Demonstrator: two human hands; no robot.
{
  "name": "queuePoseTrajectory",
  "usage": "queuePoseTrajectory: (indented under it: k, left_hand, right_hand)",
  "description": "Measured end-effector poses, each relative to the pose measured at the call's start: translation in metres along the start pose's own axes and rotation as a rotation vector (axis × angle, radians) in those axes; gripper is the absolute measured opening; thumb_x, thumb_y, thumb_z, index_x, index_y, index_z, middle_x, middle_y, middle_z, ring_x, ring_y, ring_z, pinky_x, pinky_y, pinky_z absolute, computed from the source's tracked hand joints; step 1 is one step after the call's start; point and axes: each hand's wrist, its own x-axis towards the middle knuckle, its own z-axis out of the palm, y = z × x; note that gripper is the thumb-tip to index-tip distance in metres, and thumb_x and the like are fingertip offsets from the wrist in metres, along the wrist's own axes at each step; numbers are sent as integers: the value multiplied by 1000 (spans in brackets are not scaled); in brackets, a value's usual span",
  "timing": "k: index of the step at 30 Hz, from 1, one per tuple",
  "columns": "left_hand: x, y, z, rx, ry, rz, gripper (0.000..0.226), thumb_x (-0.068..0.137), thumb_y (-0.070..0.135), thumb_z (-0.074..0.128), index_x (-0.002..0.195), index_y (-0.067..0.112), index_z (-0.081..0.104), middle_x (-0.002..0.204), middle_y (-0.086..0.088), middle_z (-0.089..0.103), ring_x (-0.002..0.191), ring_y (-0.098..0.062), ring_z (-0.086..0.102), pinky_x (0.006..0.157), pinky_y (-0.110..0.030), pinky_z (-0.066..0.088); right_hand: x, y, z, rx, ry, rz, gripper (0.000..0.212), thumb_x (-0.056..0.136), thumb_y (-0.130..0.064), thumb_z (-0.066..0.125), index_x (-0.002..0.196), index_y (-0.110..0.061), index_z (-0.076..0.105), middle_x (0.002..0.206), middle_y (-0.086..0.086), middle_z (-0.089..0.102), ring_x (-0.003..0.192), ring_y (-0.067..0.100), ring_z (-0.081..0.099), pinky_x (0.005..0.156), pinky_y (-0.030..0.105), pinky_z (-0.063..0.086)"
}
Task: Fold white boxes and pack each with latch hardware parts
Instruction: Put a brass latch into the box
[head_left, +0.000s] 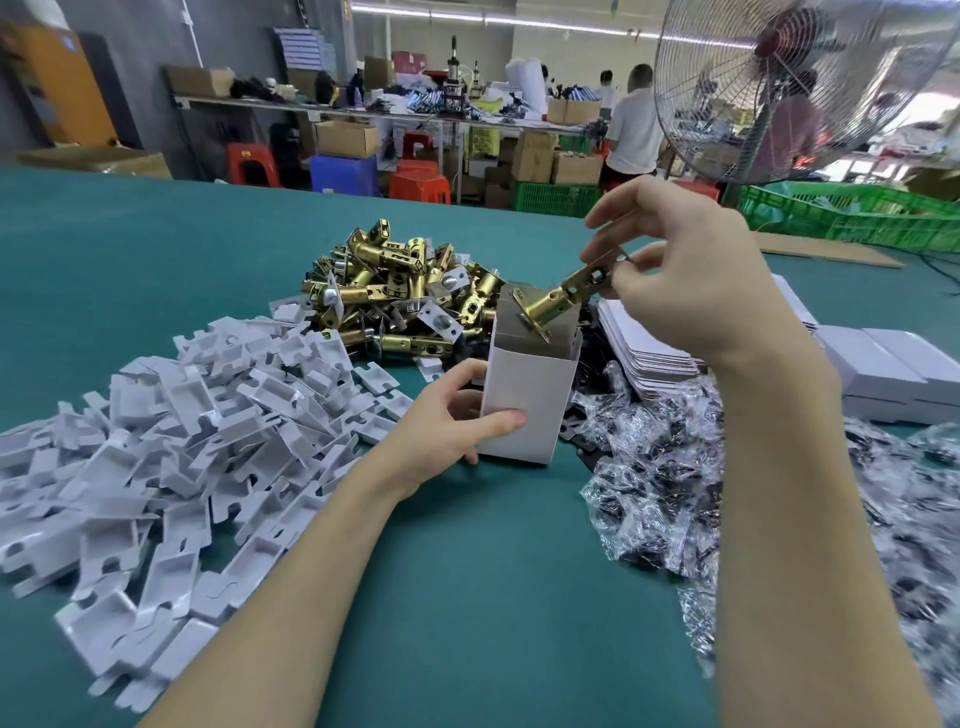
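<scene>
A white box (524, 400) stands upright near the middle of the green worktop (467, 571), its top open. The left hand (457, 421) holds it at the box's 9 o'clock side, thumb curled across the front. The right hand (691, 270) pinches the far end of a brass latch (558, 299), which tilts down with its flat plate just over the box's open top. A pile of brass latches (395, 291) lies at 11 o'clock from the box. White folded inserts (182, 441) lie at 9 o'clock, shiny bags (727, 467) at 3 o'clock.
</scene>
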Motion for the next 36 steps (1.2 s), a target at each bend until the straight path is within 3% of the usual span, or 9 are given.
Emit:
queuePoseTrajectory:
  k: [5, 8, 10, 12, 14, 17, 25, 32, 36]
  left_hand:
    - [0, -1, 0, -30, 0, 7, 41, 85, 26, 80, 121, 30, 61, 109, 9, 77, 95, -6, 71, 63, -24, 56]
    - [1, -1, 1, -26, 8, 10, 43, 81, 29, 80, 120, 31, 62, 108, 8, 77, 94, -6, 72, 62, -24, 56]
    - [1, -1, 2, -26, 9, 14, 43, 80, 30, 81, 119, 32, 63, 108, 9, 77, 94, -6, 72, 62, -25, 56]
    - [1, 0, 2, -33, 13, 15, 43, 78, 30, 81, 117, 32, 63, 107, 8, 78, 94, -7, 72, 61, -25, 56]
    - [0, -1, 2, -36, 11, 16, 41, 79, 30, 81, 116, 32, 64, 106, 6, 78, 95, -9, 72, 62, -26, 57]
    - [-1, 0, 3, -43, 5, 19, 42, 80, 29, 81, 118, 32, 63, 106, 4, 78, 93, -9, 72, 62, -27, 57]
    - [-1, -1, 2, -51, 7, 11, 40, 86, 20, 82, 119, 28, 63, 106, 3, 78, 96, -11, 71, 62, -28, 57]
    - [-1, 2, 3, -41, -6, 5, 43, 78, 30, 79, 117, 29, 62, 106, 4, 77, 97, -12, 71, 62, -27, 57]
    - [-1, 0, 3, -19, -28, 4, 39, 80, 31, 78, 115, 26, 63, 108, 4, 77, 99, -12, 71, 61, -25, 55]
  right_hand:
    - [2, -4, 1, -53, -90, 11, 44, 82, 10, 51, 106, -23, 67, 87, -13, 74, 76, 4, 64, 78, 23, 55]
    - [4, -11, 6, -107, -165, 24, 47, 80, 10, 49, 108, -22, 68, 87, -13, 74, 83, 7, 59, 71, 15, 49]
    - [5, -17, 15, -120, -220, 19, 46, 81, 10, 48, 109, -20, 69, 90, -9, 76, 73, -4, 55, 61, 4, 42]
    - [5, -23, 26, -135, -264, 16, 46, 81, 9, 48, 110, -19, 69, 90, -8, 76, 64, -10, 54, 58, 1, 40]
    - [5, -27, 38, -149, -304, 20, 46, 81, 9, 48, 111, -18, 69, 90, -6, 76, 73, -7, 60, 71, 9, 50]
    - [1, -28, 55, -174, -374, 20, 43, 84, 7, 52, 115, -19, 68, 99, -1, 71, 97, 16, 65, 89, 30, 56]
    - [2, -23, 56, -192, -440, 42, 41, 88, 3, 53, 117, -20, 69, 92, -6, 67, 95, 16, 62, 90, 31, 55]
    - [3, -20, 41, -162, -471, 64, 41, 92, -3, 51, 121, -27, 68, 86, -20, 67, 89, 3, 59, 73, 13, 46]
    - [2, -19, 24, -105, -343, 34, 33, 93, -8, 54, 112, -29, 72, 98, -7, 75, 95, 13, 68, 83, 27, 54]
